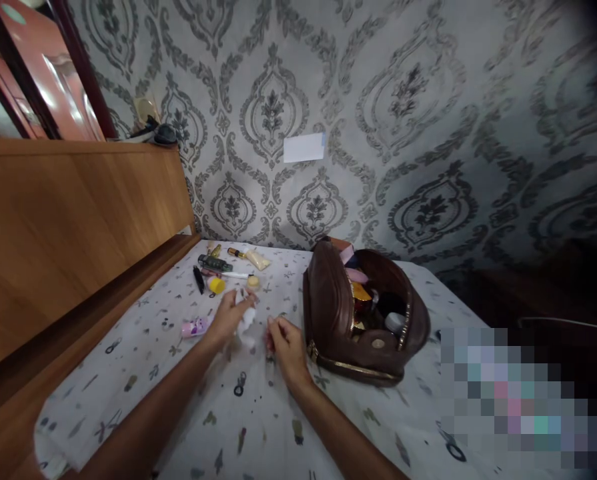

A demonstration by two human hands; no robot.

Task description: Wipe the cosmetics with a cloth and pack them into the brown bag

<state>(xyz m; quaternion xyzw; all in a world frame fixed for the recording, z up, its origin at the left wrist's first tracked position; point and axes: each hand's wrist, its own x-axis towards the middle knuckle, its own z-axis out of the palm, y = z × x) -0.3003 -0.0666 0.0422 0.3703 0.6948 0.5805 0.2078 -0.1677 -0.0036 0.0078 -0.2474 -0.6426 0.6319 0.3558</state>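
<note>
My left hand (229,313) is closed on a crumpled white tissue (247,323) above the patterned cloth. The tissue hangs down between my hands, partly blurred. To its right, my right hand (285,340) has its fingers curled together; whatever they hold, if anything, is too small to make out. Just right of that hand stands a brown leather toiletry bag (333,313), unzipped, with jars and small bottles inside. A pink-and-purple tube (196,327) lies left of my left wrist. Beyond my left hand are a yellow-lidded container (217,286) and a small cream-coloured jar (253,282).
Several small cosmetics lie at the far left, among them a dark green bottle (215,263), a black tube (199,280) and a beige packet (257,259). A wooden panel (83,233) borders the left side, and patterned wallpaper (273,100) rises behind. A blurred-out patch covers the lower right.
</note>
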